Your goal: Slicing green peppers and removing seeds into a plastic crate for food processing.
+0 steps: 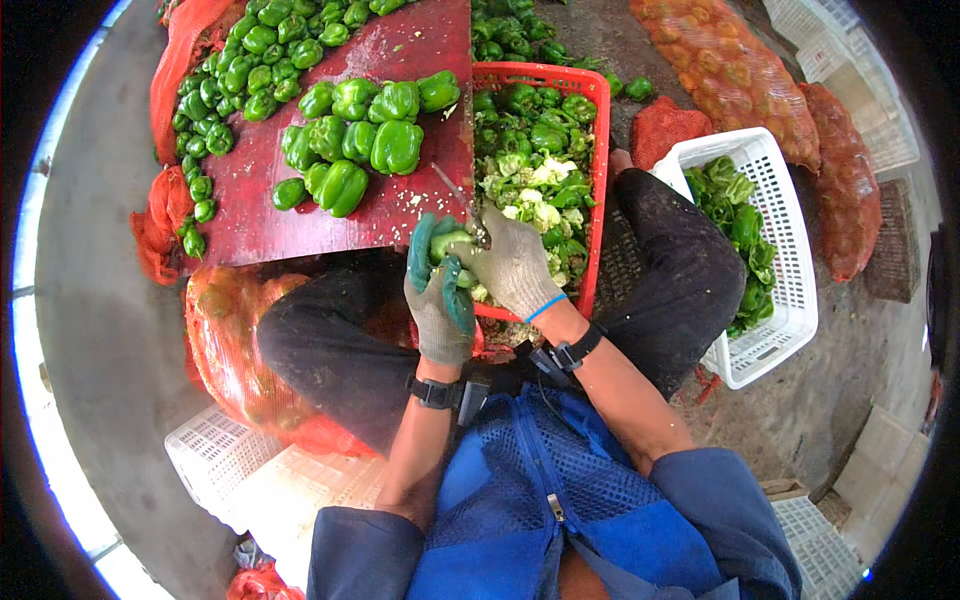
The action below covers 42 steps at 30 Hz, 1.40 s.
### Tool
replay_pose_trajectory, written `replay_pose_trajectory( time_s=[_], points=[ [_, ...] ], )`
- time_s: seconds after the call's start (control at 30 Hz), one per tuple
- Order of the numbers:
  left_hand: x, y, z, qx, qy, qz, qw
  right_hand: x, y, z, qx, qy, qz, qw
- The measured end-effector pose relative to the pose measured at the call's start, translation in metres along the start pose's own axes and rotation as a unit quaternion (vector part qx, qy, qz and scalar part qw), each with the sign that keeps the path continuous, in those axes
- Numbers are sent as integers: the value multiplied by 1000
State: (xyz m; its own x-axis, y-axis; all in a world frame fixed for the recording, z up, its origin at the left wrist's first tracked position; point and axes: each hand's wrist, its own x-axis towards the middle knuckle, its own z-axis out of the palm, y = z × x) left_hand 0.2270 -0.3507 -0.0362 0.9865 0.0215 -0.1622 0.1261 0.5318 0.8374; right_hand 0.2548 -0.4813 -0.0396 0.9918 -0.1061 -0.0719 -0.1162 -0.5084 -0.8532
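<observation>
While the left hand (440, 310) curls its fingers (421, 250) around a green pepper (452, 243) at the frame's centre, the right hand (515, 262) bends against its end, whether gripping I cannot tell. Other peppers (342, 190) lie upper left on the red desk (260, 222).

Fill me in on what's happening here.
A person is working on a green pepper: the gloved left hand grips it, the gloved right hand is up against it, and what looks like a thin blade shows just above. A red crate alongside holds peppers and pale cores. Whole peppers lie on the red table; more peppers are in a white crate at right.
</observation>
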Motion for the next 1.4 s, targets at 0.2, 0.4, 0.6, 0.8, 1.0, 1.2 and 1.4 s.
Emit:
replay_pose_trajectory(
  time_s=[0.2,0.4,0.6,0.8,1.0,1.2,1.4],
  points=[
    [-2,-14,2,84,-22,24,996,-11,24,4,-36,17,-85,996],
    [7,-16,-2,69,36,-1,997,-11,68,8,58,-20,-59,996],
    [25,16,6,-67,-30,-2,997,-9,66,-28,134,-50,142,980],
    [61,20,10,140,64,79,985,-15,100,0,91,91,61,990],
    [54,-4,73,114,16,-51,992,-3,91,5,243,4,146,959],
    [6,-43,213,221,-254,-75,939,-20,117,-23,599,-8,227,768],
    [52,-22,130,486,-130,287,815,-9,95,-18,556,-15,215,802]
  ],
)
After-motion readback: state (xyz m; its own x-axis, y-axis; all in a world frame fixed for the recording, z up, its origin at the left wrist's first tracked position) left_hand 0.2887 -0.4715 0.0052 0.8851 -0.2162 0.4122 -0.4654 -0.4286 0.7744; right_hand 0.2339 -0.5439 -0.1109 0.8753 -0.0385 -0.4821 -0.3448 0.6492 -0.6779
